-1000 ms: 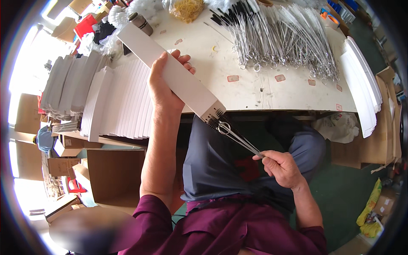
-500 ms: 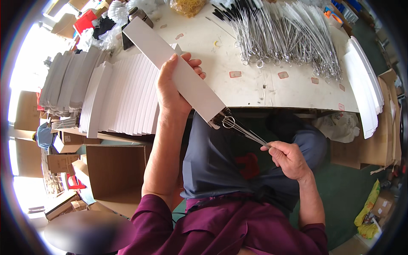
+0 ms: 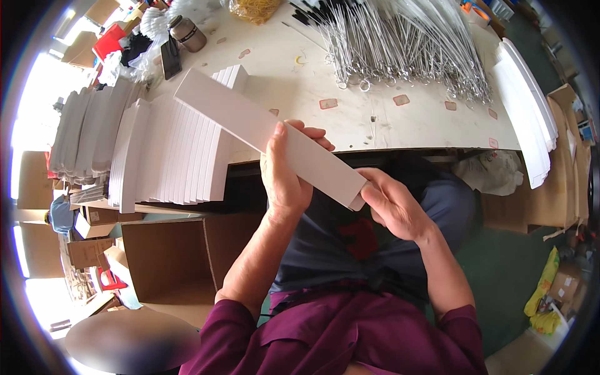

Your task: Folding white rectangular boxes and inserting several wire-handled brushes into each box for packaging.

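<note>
A long, narrow white cardboard box (image 3: 237,119) slants across in front of me, its near end down to the right. My left hand (image 3: 287,175) is wrapped round its middle, thumb on top and fingers behind. At the near end, my right hand (image 3: 394,203) closes on the box's end, where a small flap shows below. Whatever lies inside the box is hidden. Beyond it on the table lies a large heap of thin wire brushes (image 3: 400,50) with looped ends and some black bristles. To the left stands a row of similar white boxes (image 3: 175,150).
Greyish-white stacks (image 3: 94,131) stand farther left. A metal bottle (image 3: 187,34) and a dark phone (image 3: 170,59) sit at the back left. Flat white card pieces (image 3: 525,119) hang over the right table edge. An open brown carton (image 3: 169,250) stands below on the left.
The wire brushes that stuck out of the box's near end are out of sight. My right hand has moved up to that end, and the box has shifted right and down.
</note>
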Demonstrator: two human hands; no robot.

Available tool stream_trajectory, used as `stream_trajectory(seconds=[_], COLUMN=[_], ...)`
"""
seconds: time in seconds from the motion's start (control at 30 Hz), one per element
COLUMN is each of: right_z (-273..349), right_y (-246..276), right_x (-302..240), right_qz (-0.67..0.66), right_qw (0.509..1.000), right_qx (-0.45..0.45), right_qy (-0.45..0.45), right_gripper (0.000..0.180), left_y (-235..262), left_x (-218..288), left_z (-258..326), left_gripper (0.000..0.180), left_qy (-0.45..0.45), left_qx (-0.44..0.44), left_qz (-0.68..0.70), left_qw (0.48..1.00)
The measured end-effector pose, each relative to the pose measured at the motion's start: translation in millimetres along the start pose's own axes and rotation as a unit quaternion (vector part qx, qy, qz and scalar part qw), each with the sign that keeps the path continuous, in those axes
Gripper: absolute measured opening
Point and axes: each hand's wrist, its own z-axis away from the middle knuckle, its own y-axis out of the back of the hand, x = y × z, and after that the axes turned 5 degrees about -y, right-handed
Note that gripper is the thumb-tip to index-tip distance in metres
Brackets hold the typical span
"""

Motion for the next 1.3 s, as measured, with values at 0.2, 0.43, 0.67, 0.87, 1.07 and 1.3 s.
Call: stream_trajectory(seconds=[0.2, 0.43, 0.67, 0.87, 1.07, 1.3], right_z=[-18, -3, -3, -9, 0, -5], right_y=[2, 26, 16, 5, 42, 9], right_x=[9, -11, -18, -27, -31, 17], right_qz=[-0.015, 0.109, 0.235, 0.344, 0.366, 0.232], right_qw=[0.999, 0.994, 0.966, 0.925, 0.915, 0.935], right_qx=[-0.048, -0.032, -0.103, -0.141, 0.135, 0.212], right_qy=[0.008, 0.000, -0.031, -0.075, 0.100, 0.164], right_gripper=[0.033, 0.031, 0.033, 0.036, 0.042, 0.021], left_y=[8, 29, 9, 30, 46, 45], left_x=[-14, 40, 35, 16, 18, -1], left_z=[32, 87, 68, 71, 69, 70], left_gripper=[0.054, 0.033, 0.073, 0.056, 0.044, 0.046], left_qy=[0.033, -0.184, -0.215, -0.173, -0.174, -0.158], left_qx=[0.005, -0.332, -0.425, -0.432, -0.356, -0.327], left_qz=[-0.037, -0.549, -0.694, -0.676, -0.680, -0.685], left_qw=[0.999, 0.745, 0.541, 0.572, 0.617, 0.632])
